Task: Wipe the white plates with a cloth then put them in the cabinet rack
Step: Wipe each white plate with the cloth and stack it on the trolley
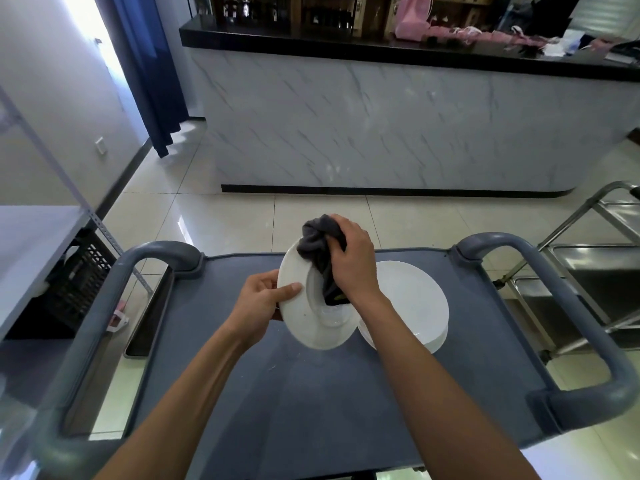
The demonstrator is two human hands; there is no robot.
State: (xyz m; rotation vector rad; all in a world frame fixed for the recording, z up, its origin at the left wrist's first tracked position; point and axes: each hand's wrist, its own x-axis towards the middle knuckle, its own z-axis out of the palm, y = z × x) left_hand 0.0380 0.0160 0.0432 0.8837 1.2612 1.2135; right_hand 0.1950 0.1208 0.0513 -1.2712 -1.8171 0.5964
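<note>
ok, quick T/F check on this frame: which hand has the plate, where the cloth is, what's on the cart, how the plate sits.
1. The left hand holds the white plate by its rim. True.
2. The dark grey cloth lies on the cart. False: the right hand has it in its grip, pressed against the held plate.
3. A stack of white plates sits on the cart, to the right of the held plate. True.
4. The held plate lies flat on the cart top. False: it is tilted and lifted above it.
5. Both hands grip the cloth. False: only the right hand does.
</note>
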